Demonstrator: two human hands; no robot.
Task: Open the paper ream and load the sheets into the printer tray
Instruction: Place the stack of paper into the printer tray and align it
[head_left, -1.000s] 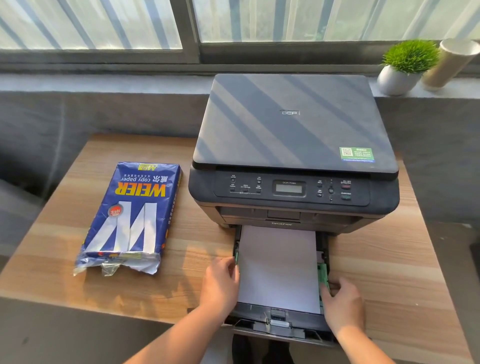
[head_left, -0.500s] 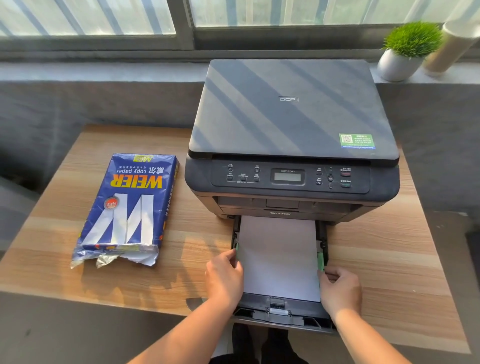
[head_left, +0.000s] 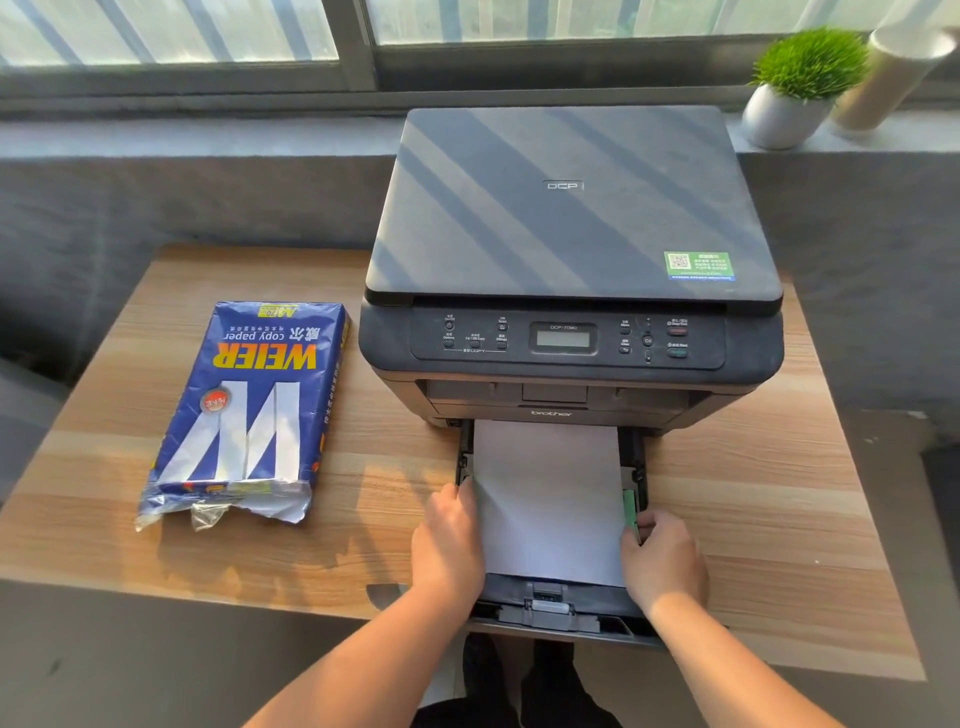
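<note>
Sheets (head_left: 548, 499) lie flat in tray (head_left: 561, 603), both hands at edges.

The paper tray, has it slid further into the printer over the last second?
Yes. The paper tray has gone further in: less white paper shows below the printer front.

Tray going in, hands going with it

The tray (head_left: 550, 603) has slid further into the printer (head_left: 571, 358) than a second ago, so less paper (head_left: 550, 499) shows. The left hand (head_left: 449, 540) and right hand (head_left: 662, 558) have moved forward along its sides, the right now nearer the green guide (head_left: 630, 512).
</note>
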